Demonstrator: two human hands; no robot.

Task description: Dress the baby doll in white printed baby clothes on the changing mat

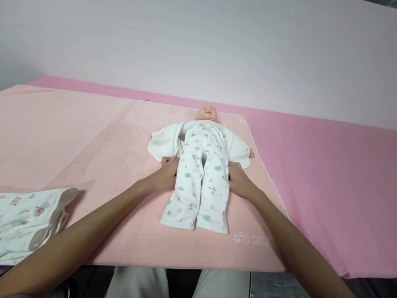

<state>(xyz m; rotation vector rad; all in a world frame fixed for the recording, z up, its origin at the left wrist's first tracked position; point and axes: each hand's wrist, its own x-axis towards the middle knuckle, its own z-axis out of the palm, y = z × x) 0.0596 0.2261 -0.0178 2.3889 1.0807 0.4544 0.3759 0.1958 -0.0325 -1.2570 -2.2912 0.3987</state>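
A baby doll (208, 113) lies on its back in a white long-sleeved top (236, 148), arms spread wide. White baby pants (202, 178) with small green and grey prints are laid over its front, waistband near the doll's neck and legs pointing toward me. My left hand (169, 172) is closed at the pants' left edge, just below the left sleeve. At the opposite edge, my right hand (240, 178) is closed too. The fingertips of both hands are partly hidden by the cloth. The doll's lower body is covered by the pants.
A folded white printed cloth (14, 223) lies at the near left. Under everything is a peach blanket (111, 158) with lettering near its front edge, spread over a pink cover (341, 184). A pale wall (211, 40) rises behind the table.
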